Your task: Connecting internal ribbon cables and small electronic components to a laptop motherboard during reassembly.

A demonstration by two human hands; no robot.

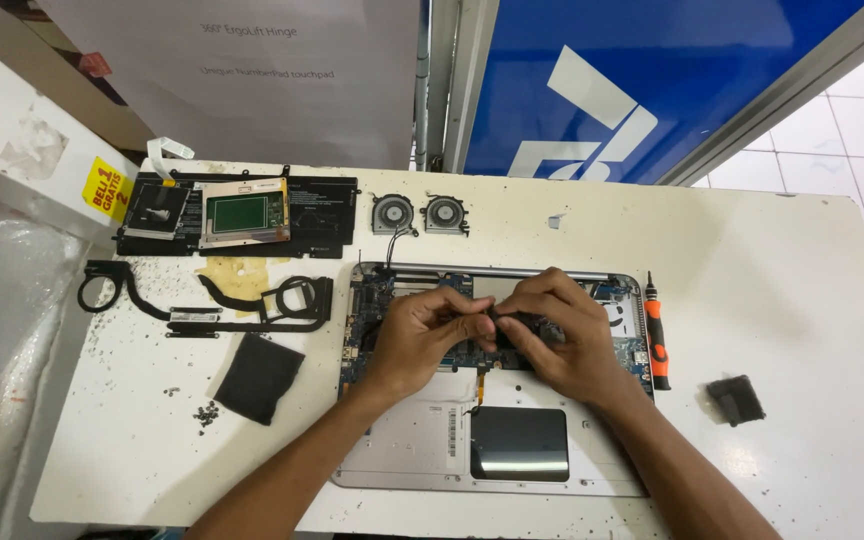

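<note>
- While I lean over the white table [772, 300], its top is speckled with dark grit and loose bits, thickest toward the left edge; I judge a small screw could roll off and vanish among them.
- An opened laptop shell [402, 450] lies at the middle of the near edge, its blue circuit board [367, 300] bare along the far side and its dark touchpad [519, 443] near the front. A careless elbow could shove the whole shell.
- A flat black battery pack [327, 215] with a green board on top sits toward the far left corner, well apart from my hands.
- A black heat pipe assembly [282, 300] lies just left of the shell, with a dark pad [258, 377] nearer me.
- Two round fans [420, 214] rest at the far edge, one trailing a wire to the shell.
- My left hand [422, 335] and right hand [562, 335] meet over the board's middle, fingertips pinched on a small dark part [512, 322]. I cannot tell exactly what it is. Pulling hard or crooked, I think, could tear the thin orange ribbon cable [479, 385] just below, or bend a connector.
- An orange and black screwdriver [657, 340] lies touching the shell's right side; my right forearm could knock it.
</note>
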